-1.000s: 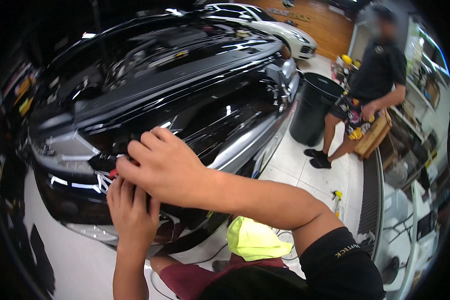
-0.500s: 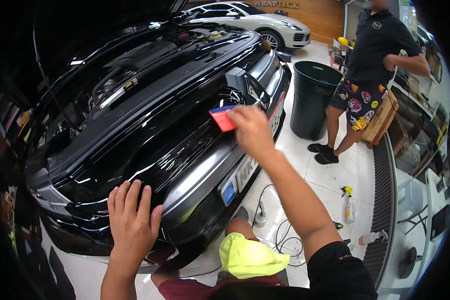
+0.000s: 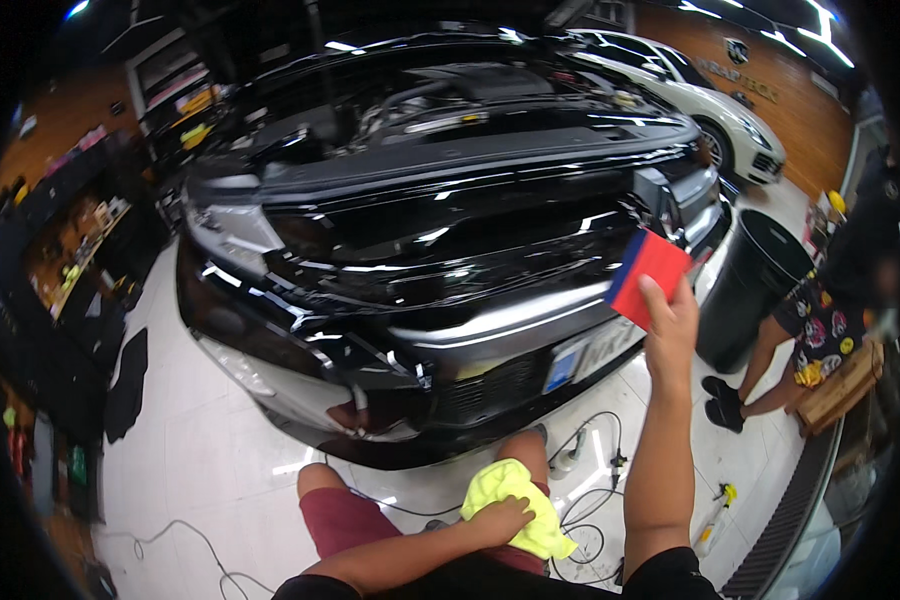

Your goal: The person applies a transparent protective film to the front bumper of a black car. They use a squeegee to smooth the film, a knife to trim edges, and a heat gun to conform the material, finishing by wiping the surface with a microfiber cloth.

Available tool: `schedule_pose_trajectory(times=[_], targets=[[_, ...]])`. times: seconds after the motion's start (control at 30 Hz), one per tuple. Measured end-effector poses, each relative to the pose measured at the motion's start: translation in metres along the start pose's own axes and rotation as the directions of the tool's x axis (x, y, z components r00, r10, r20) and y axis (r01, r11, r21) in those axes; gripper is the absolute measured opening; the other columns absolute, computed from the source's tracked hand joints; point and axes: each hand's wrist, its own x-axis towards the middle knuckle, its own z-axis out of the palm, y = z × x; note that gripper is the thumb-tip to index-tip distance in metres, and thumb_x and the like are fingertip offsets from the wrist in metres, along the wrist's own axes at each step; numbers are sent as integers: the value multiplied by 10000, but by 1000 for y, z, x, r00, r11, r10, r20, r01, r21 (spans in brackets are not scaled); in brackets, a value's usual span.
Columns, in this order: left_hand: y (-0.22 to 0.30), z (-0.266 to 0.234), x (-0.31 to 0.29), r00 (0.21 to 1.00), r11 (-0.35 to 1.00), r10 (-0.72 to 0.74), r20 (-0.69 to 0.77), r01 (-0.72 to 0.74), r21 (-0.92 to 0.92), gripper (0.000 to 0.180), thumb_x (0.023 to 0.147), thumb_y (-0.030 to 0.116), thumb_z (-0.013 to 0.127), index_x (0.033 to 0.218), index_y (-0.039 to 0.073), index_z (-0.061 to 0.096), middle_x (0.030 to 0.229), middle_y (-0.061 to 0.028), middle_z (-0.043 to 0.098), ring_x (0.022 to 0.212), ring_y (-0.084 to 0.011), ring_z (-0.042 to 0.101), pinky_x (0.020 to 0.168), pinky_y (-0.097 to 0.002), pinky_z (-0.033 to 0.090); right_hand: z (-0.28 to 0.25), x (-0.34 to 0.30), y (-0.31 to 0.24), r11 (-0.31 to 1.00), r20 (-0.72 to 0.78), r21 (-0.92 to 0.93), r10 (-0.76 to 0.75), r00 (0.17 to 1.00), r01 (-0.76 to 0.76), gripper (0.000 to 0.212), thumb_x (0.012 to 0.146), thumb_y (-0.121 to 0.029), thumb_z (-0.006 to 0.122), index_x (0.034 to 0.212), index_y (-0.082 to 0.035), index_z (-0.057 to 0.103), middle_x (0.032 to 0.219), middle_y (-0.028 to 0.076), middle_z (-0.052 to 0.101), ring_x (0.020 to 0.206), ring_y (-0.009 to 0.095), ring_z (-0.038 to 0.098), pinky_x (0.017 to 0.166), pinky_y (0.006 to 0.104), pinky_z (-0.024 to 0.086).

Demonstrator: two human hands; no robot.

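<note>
Head view, and from where I stand the person sits right up to a glossy black car front [image 3: 450, 240], both arms reaching out from black sleeves. The right hand [image 3: 673, 335] pinches a red rectangular plastic-looking card with a dark blue edge [image 3: 652, 268], thumb flat on its near face, other fingers mostly hidden behind. It is raised before the right part of the bumper; whether it touches the bodywork I can't tell. Gripping it near the lower right corner seems sensible to me: the blue edge, facing left, is left unobstructed, and the thumb braces the face.

The left hand [image 3: 505, 520] rests fingers-down on a bright yellow soft fabric cloth [image 3: 488, 485]; whether it grips or merely presses, I can't tell. That cloth drapes over the person's right thigh, beside the maroon shorts fabric [image 3: 355, 525] showing on the left leg, presumably to keep it handy and off the pale tiled floor [image 3: 210, 460].

As for looks, the card is flat and straight-sided, its red vivid against the black, with the blue band running along one whole side. The cloth is loosely crumpled, folds bunching around the fingers.
</note>
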Motion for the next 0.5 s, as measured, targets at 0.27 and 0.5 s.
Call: schedule_pose_trajectory(times=[0.27, 0.5], targets=[[29, -256, -176, 144, 969, -8, -990, -244, -43, 328, 906, 116, 650, 1209, -6, 627, 1048, -204, 614, 907, -389, 624, 809, -449, 514, -41, -111, 18, 969, -335, 245, 122, 934, -39, 392, 987, -103, 608, 1351, 10, 519, 1201, 83, 654, 1050, 171, 658, 913, 305, 539], [-38, -359, -92, 368, 730, 427, -826, 399, 555, 449, 801, 140, 621, 1211, -44, 617, 1171, -190, 625, 1181, -341, 559, 1051, -478, 412, 35, -129, -6, 987, -261, 156, 67, 963, -27, 362, 982, -100, 619, 1317, 11, 542, 1206, 84, 658, 1057, 164, 658, 920, 304, 530]])
